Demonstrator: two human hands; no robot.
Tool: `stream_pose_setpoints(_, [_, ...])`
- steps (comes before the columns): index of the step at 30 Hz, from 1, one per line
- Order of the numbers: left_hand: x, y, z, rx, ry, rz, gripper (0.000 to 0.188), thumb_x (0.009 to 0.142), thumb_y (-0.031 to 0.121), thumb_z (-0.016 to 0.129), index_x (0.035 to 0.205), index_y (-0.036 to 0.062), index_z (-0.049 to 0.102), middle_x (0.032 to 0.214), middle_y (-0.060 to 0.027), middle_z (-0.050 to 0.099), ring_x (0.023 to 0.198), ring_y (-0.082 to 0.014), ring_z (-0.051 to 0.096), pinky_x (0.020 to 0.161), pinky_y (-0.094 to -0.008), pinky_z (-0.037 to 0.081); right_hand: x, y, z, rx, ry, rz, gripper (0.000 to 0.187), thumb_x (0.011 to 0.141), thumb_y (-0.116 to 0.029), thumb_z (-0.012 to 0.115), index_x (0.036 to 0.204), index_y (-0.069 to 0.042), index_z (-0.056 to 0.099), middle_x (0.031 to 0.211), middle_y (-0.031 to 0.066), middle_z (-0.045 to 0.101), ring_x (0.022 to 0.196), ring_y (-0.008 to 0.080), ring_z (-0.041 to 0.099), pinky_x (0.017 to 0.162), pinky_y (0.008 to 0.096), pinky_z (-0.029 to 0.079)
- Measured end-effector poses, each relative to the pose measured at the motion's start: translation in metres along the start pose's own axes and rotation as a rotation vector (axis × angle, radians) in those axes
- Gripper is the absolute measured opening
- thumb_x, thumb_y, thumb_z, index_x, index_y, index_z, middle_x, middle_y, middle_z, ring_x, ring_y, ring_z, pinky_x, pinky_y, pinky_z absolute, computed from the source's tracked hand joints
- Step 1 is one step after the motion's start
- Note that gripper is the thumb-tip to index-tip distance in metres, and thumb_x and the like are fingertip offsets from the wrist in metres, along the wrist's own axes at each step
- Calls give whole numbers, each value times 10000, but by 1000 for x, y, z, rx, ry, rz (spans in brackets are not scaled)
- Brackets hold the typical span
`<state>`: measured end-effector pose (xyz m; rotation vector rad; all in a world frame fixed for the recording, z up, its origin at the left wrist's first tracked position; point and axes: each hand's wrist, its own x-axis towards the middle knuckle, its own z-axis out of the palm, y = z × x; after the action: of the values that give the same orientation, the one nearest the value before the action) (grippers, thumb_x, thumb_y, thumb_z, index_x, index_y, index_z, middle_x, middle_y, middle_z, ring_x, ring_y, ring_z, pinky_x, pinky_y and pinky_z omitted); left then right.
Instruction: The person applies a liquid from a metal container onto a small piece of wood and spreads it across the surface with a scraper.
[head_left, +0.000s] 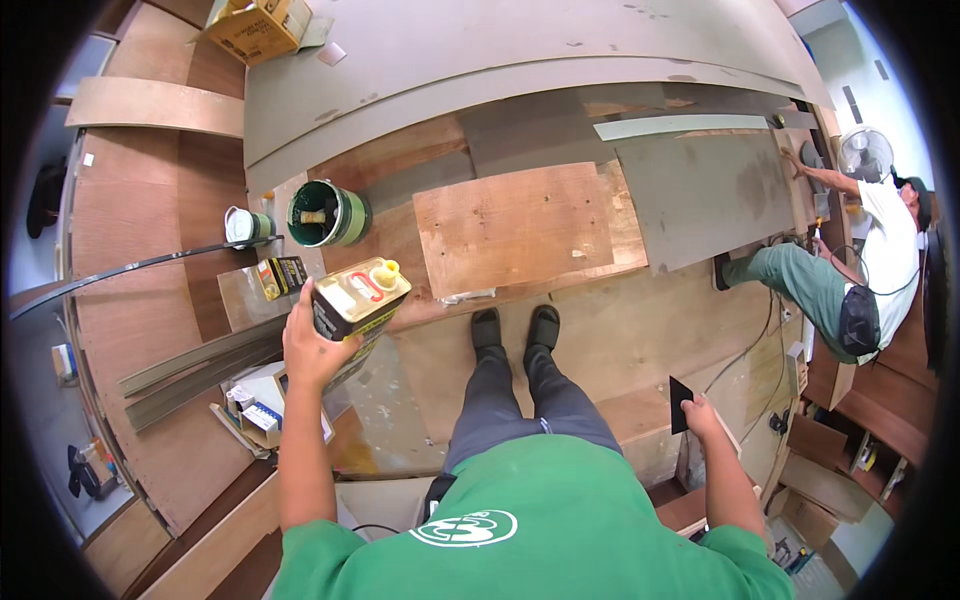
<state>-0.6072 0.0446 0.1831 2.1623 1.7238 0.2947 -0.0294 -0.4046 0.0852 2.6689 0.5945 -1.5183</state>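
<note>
Left grip [315, 345] is holding, fingers half curled, a dark, gold-topped can [360, 303] at my ten o'clock, while my right grip [697, 412] is pinching a thin black plate [680, 402] at two. From the can, a green bucket [352, 218] is standing at eleven o'clock and a wooden panel [510, 230] is lying at two. I'm judging this step as handling the can; the next move seems to be calling for steadiness, as the yellow spout [385, 272] is facing upward.

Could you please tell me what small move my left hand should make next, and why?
Perhaps move the can over the brown board: your left hand holds it left of that board, and your right hand holds a flat black piece.
</note>
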Motion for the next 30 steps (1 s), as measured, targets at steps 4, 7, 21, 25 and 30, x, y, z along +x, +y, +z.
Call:
stream_pose_setpoints(4, [16,55,-21,138,-133,80,1035,560,313,825,1485,117,404,1154,-137,630,1082,-350,608,950,-451,480,17,22,-15,209,34,9,312,876,-136,537,1084,29,700,971,120,737,889,227,671,821,367,508])
stream_pose_setpoints(7, [26,84,-32,213,-193,164,1034,554,324,791,1490,121,401,1141,-141,630,1070,-359,602,940,-453,477,22,29,-11,392,42,-35,306,867,-143,543,1069,18,707,939,113,726,877,226,663,811,368,505])
stream_pose_setpoints(21, [46,154,-27,446,-307,93,1048,559,375,752,1520,176,382,1186,-106,608,1128,-320,591,965,-445,474,28,134,-5,398,167,115,236,811,-143,535,906,11,687,811,108,681,783,242,643,755,385,494])
stream_pose_setpoints(25, [47,159,-32,481,-339,71,1046,556,377,759,1514,172,392,1195,-114,612,1129,-326,597,964,-450,478,28,121,-11,382,98,110,256,834,-161,576,971,26,685,879,129,695,833,255,650,790,388,501])
stream_pose_setpoints(30, [48,164,-35,507,-341,78,1044,559,392,772,1509,175,397,1202,-121,613,1113,-329,603,957,-448,483,24,87,-24,360,99,113,277,829,-165,559,980,34,678,897,151,702,854,271,656,799,397,501])
